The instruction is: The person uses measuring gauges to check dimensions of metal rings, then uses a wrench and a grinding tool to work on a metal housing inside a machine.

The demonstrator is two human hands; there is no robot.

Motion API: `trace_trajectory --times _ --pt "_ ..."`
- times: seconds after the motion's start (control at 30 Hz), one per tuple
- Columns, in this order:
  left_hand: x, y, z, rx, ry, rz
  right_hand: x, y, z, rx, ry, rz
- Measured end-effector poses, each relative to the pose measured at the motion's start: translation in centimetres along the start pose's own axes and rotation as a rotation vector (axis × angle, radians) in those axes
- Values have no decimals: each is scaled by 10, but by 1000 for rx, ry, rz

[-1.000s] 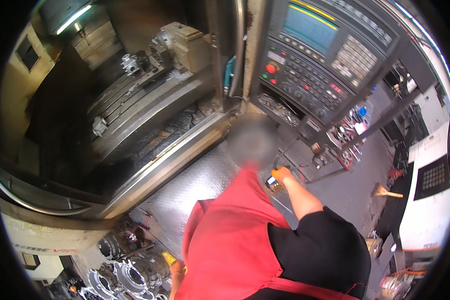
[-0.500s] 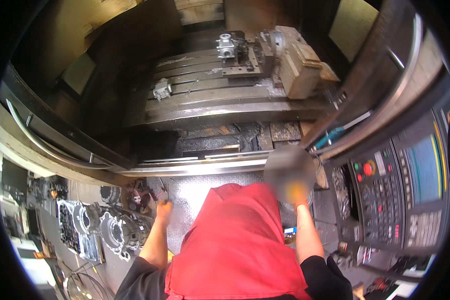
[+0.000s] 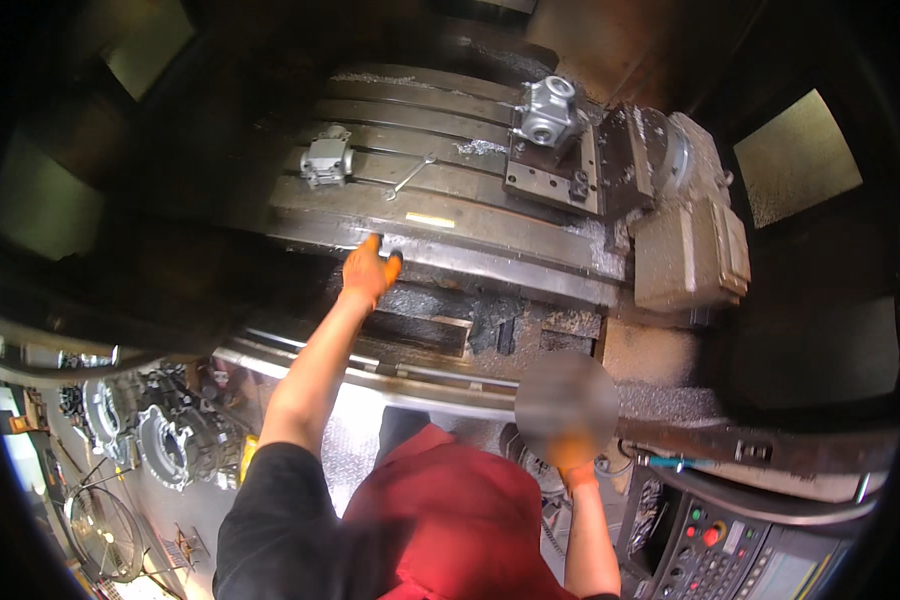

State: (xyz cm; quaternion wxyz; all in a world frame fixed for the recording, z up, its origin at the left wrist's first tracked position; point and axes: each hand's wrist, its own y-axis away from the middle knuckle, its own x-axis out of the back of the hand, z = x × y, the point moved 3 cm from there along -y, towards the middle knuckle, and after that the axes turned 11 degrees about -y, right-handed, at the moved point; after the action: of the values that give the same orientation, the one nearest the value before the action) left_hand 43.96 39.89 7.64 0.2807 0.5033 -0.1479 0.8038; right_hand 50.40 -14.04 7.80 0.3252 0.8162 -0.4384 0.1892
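The machine enclosure (image 3: 220, 290) stands open toward the person, and what it holds is laid out on the slotted machine table (image 3: 450, 205): a small grey clamp block (image 3: 326, 160) sits toward the table's left end; a slim open-ended wrench (image 3: 410, 175) lies flat just beside it, angled across the slots; farther right a pale cast metal workpiece (image 3: 548, 110), rounded with a bore on top, is fixed upright on a dark fixture plate (image 3: 555, 175); right of that plate a heavy rotary unit (image 3: 685, 225) occupies the table's end; below the table's front edge, dark chips and sludge lie in the trough (image 3: 470, 325).

The left hand (image 3: 368, 268), in an orange glove, reaches out on a bare forearm to the front edge of the table; the fingers are spread and lie on the metal, closed on nothing; the wrench and clamp block are near it but apart. The right hand (image 3: 573, 458), also orange-gloved, is low by the enclosure's sill, above the control panel (image 3: 715, 555); a blurred patch covers most of it, so whether it grips anything cannot be told.

On the floor at lower left, ribbed cast housings (image 3: 165, 440) are stacked close together.
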Motion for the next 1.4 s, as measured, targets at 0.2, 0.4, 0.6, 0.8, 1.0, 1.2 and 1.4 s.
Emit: trace_trajectory --times 0.2,0.4,0.6,0.8,1.0,1.2,1.4 --pt "-78 -187 1 -3 -391 11 -5 -11 -13 -324 144 -11" --pt "-93 -227 9 -57 -407 -151 -43 -88 -122 -182 174 -135" --pt "-33 -199 28 -19 946 -690 -57 -178 -202 106 34 -105" --pt "82 -128 97 -360 1002 -982 -29 -280 -365 216 -559 -230" --pt "130 -129 133 -544 980 -954 2 -292 -423 809 -167 -143" --pt "142 -124 129 -552 1012 -985 -5 -275 -476 174 -887 -429" --pt "151 -115 140 -496 1087 -1009 9 -273 -485 364 -792 -449"
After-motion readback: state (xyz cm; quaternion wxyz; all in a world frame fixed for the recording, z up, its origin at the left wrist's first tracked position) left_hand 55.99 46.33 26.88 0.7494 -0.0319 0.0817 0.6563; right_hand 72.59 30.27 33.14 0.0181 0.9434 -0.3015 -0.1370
